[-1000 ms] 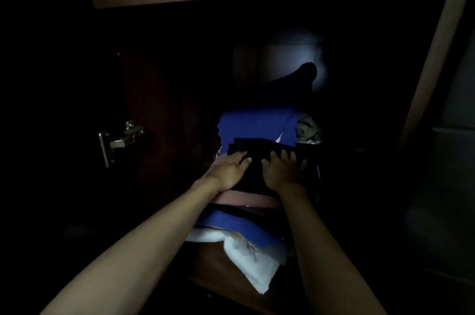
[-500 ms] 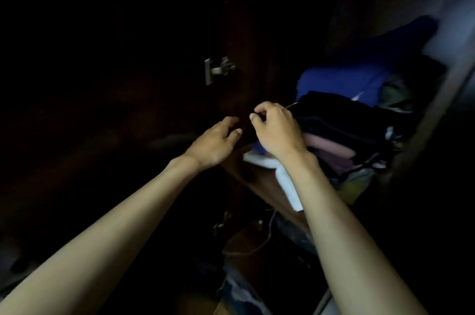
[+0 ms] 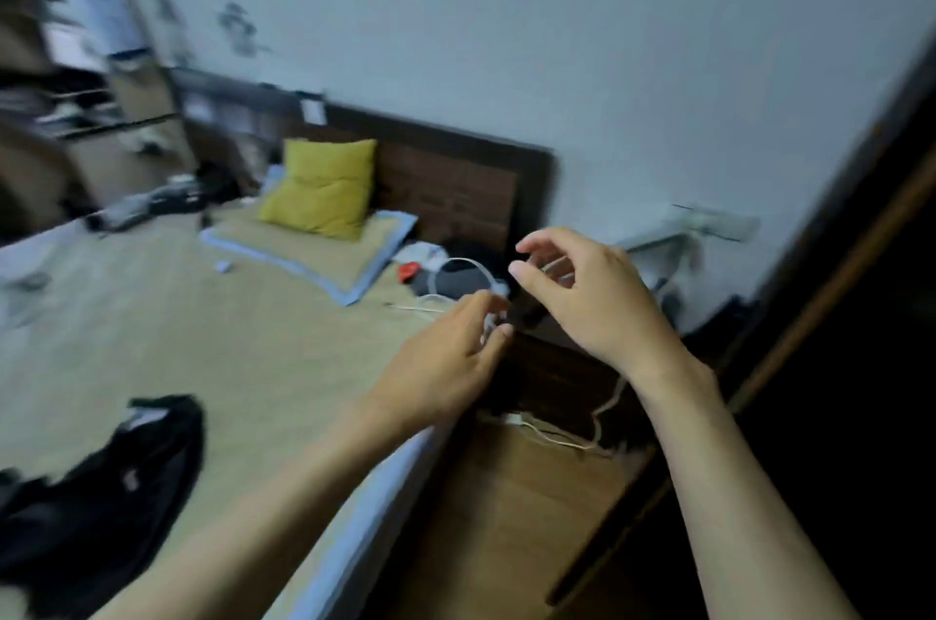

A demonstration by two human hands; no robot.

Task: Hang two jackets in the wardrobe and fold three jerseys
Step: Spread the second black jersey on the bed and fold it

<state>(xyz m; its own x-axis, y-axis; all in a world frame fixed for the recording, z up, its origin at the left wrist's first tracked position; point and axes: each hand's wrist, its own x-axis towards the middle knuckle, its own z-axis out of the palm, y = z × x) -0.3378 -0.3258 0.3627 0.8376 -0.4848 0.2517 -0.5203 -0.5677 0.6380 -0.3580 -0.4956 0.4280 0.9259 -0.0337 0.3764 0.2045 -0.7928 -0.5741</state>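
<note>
A black garment (image 3: 101, 482) lies crumpled on the bed (image 3: 212, 346) at the lower left; motion blur keeps me from telling if it is a jacket or a jersey. My left hand (image 3: 445, 356) and my right hand (image 3: 592, 300) hover side by side above the bed's right edge, away from the garment. Their fingers are loosely curled and hold nothing. The dark wardrobe (image 3: 861, 295) fills the right edge of the view; its inside is hidden.
A yellow pillow (image 3: 324, 186) leans on the dark wooden headboard (image 3: 456, 184) over a blue-edged mat. White cables (image 3: 547, 432) trail on the floor between bed and wardrobe, and another cable (image 3: 456, 272) loops on the bed. Cluttered shelves (image 3: 76, 87) stand far left.
My view has swung left from the dark wardrobe shelf to the bed. Both hands have left the stack of folded clothes and now hang empty in the air.
</note>
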